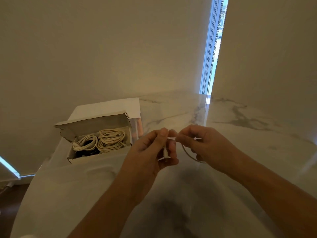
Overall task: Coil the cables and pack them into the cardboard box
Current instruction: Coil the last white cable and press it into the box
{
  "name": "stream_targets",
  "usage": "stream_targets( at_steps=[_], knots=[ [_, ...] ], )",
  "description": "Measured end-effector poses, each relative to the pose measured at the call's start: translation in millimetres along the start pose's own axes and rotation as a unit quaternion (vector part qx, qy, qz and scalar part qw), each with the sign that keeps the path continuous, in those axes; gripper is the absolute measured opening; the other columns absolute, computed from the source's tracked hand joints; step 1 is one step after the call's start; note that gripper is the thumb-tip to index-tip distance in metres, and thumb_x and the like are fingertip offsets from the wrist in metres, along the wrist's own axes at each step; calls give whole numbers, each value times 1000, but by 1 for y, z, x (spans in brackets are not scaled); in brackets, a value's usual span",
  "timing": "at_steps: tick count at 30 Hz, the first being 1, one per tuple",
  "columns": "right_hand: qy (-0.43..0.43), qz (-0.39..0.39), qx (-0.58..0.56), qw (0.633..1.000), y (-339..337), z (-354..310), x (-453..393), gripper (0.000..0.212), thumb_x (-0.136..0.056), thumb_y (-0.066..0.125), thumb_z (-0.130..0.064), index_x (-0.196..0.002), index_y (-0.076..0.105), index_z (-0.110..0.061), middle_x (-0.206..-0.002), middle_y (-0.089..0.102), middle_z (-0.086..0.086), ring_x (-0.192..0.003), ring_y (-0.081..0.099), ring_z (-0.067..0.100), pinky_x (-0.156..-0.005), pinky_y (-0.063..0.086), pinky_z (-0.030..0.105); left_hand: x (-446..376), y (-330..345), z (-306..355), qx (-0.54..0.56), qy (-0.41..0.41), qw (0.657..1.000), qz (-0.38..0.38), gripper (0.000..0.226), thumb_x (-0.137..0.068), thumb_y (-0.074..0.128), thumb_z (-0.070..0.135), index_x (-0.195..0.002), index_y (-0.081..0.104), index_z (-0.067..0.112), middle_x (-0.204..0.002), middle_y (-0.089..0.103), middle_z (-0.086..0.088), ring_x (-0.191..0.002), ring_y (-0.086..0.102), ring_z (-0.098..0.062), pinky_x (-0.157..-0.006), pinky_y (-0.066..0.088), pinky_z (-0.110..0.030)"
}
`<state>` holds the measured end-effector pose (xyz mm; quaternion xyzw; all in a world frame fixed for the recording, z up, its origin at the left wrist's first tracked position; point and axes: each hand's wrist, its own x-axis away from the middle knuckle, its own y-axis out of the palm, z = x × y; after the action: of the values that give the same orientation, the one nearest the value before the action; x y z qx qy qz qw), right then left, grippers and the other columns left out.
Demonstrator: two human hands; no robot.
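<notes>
An open cardboard box (96, 156) stands on the marble table at the left, lid flap raised. Inside lie two coiled cream cables (109, 140) and something dark beneath them. Both hands are raised over the table's middle. My left hand (152, 148) pinches a white cable end (165, 152), whose plug hangs below the fingers. My right hand (204, 143) pinches the same thin cable close by; a loop of it (187, 154) curves under that hand. The two hands nearly touch at the fingertips.
A white cloth or sheet (106, 105) lies under and behind the box. The marble table (248, 127) stretches to the right and toward me. A wall and a window blind with bead chains (211, 48) stand behind. The table's left edge drops to a dark floor.
</notes>
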<state>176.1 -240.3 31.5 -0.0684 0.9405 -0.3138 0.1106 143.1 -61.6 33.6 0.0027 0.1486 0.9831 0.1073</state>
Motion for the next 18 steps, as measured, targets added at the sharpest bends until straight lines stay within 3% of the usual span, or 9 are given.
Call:
stream_targets(
  at_steps=[4,8,12,18],
  knots=[
    [-28,41,77,996,2,4,-1,14,-96,50,-45,-94,60,-37,-88,61,-20,-78,58,0,-67,41,11,-2,-3,2,72,-35,996,-29,32,-100,47,22,-117,71,9,-80,60,-4,-74,60,-14,-70,53,-29],
    [-31,69,90,993,4,11,-2,16,-98,45,-42,-88,55,-36,-80,63,-17,-76,59,1,-70,44,17,-1,-4,3,125,-60,987,-77,34,-95,51,17,-122,69,7,-87,62,-5,-80,61,-14,-74,56,-28],
    [-28,77,85,993,4,9,0,15,-99,45,-41,-87,52,-36,-71,62,-12,-67,60,0,-61,40,12,-2,-7,4,165,-74,980,-83,31,-92,54,15,-115,71,3,-87,64,-7,-78,63,-17,-71,58,-27],
    [-101,92,205,969,14,0,11,25,-96,46,-43,-107,67,-33,-83,63,-17,-68,54,1,-67,37,7,-4,-12,8,260,-67,962,-58,19,-100,49,17,-110,63,8,-88,63,-5,-73,63,-14,-68,59,-25]
  ],
)
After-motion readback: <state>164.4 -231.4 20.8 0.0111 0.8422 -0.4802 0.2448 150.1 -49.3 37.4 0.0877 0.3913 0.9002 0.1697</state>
